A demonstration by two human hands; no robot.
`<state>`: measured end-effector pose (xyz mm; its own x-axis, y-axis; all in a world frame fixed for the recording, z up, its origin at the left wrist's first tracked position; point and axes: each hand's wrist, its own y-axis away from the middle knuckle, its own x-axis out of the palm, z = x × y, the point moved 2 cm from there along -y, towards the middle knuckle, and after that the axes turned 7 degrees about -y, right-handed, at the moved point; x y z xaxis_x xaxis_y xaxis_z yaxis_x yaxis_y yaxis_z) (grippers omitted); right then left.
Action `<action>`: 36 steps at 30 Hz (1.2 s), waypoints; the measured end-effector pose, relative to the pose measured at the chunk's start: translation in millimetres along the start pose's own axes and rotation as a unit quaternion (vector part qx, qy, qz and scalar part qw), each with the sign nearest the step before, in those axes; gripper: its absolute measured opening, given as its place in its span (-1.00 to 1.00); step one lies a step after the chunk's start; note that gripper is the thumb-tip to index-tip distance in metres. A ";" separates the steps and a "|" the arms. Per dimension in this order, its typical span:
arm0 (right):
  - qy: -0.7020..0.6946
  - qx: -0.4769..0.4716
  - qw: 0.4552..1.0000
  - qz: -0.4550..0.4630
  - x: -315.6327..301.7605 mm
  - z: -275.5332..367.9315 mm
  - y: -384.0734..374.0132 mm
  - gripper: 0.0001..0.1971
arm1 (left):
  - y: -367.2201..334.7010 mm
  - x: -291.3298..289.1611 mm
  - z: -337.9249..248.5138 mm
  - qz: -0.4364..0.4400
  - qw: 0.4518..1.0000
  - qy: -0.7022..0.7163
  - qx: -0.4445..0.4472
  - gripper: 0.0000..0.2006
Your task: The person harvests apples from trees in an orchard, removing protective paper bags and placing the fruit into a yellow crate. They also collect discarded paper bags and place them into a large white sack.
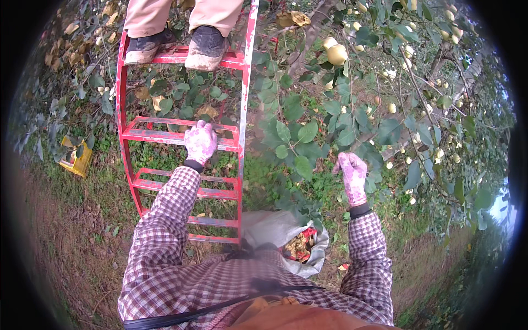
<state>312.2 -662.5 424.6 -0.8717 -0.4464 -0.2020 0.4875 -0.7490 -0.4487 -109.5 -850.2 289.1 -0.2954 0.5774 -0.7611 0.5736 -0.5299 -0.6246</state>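
Bracing and reaching

The left hand (201, 142) is clamped on a red ladder (123, 88); the right hand (352, 169) bunches its fingers beside leaves (389, 132), holding what I can't tell. Beyond hang pale apples (336, 54). Seemingly mid-reach; next calls for steady balance.

So the ladder (159, 136) is metal, red paint chipped down to bare grey, pretty rough. Gloves (200, 142) look like matt, blotchy cloth; the checked sleeves (173, 201) are soft, wrinkly fabric. Sack (269, 224): crinkly plastic, I think. Crate (81, 165): hard plastic. Apples (336, 54): smooth, slight sheen.
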 end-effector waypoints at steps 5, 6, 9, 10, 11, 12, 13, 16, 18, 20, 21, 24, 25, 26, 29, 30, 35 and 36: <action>0.040 -0.055 0.997 0.040 31.8 37.1 -43.2 -0.72 | -4.0 -4.2 6.6 0.049 0.999 0.002 0.001 -0.79; 0.034 -0.065 0.996 0.042 37.7 46.8 -50.4 -0.72 | -3.3 -2.8 7.5 0.044 0.999 0.009 -0.002 -0.78; 0.030 -0.087 0.995 0.038 50.2 60.6 -69.7 -0.72 | -1.5 3.0 8.6 0.032 0.999 0.008 0.006 -0.80; 0.034 -0.094 0.994 0.037 52.8 62.8 -77.5 -0.72 | -2.3 5.6 8.5 0.035 0.999 0.012 0.009 -0.80; -0.009 -0.074 0.996 0.040 56.0 62.9 -85.6 -0.74 | -2.9 6.8 8.5 0.028 0.999 0.011 0.010 -0.80; -0.014 -0.074 0.996 0.043 60.1 66.3 -93.7 -0.74 | -3.2 8.9 7.4 0.022 1.000 0.009 0.012 -0.81; -0.024 -0.070 0.996 0.047 68.8 68.2 -100.2 -0.74 | -1.2 11.7 10.3 0.020 1.000 0.002 0.013 -0.81; 0.002 -0.081 0.995 0.057 75.9 67.3 -128.5 -0.75 | -3.6 20.2 9.3 0.003 1.000 0.013 0.011 -0.82; 0.091 -0.099 0.989 0.057 81.6 72.4 -153.7 -0.73 | -4.9 21.2 9.9 0.001 1.000 0.013 0.010 -0.82; 0.088 -0.078 0.989 0.086 88.2 89.0 -182.7 -0.71 | -5.3 18.5 8.9 0.008 1.000 0.014 0.005 -0.83; 0.140 -0.091 0.979 0.116 90.1 99.7 -199.7 -0.71 | -3.3 16.7 8.1 -0.002 1.000 0.023 0.007 -0.84; 0.380 -0.227 0.880 0.174 105.4 127.1 -271.2 -0.66 | -3.0 20.4 5.3 -0.007 1.000 0.019 -0.004 -0.86; 0.396 -0.256 0.859 0.197 119.3 138.1 -295.7 -0.65 | -0.7 20.6 6.7 -0.019 1.000 0.012 -0.006 -0.86; 0.415 -0.284 0.837 0.218 131.4 151.4 -319.9 -0.64 | 0.7 21.8 5.6 -0.032 0.999 0.008 -0.007 -0.86; 0.371 -0.287 0.864 0.182 160.4 176.4 -392.7 -0.59 | 1.1 26.2 1.1 -0.058 0.998 0.012 -0.012 -0.90; 0.440 -0.229 0.846 0.194 177.0 187.5 -415.2 -0.59 | 3.3 29.1 2.7 -0.070 0.997 0.011 -0.015 -0.92; 0.473 -0.341 0.800 0.143 208.7 167.6 -531.3 -0.60 | 0.9 37.2 -2.2 -0.076 0.997 0.018 -0.016 -0.92; 0.476 -0.364 0.788 0.142 217.4 163.9 -543.2 -0.58 | 0.0 37.7 1.1 -0.067 0.997 0.033 -0.027 -0.93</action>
<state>-134.1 -432.9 767.1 -0.5428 0.2848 -0.7901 0.8146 -0.0507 -0.5779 -121.4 -829.1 260.2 -0.3224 0.6820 -0.6565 0.5723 -0.4120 -0.7091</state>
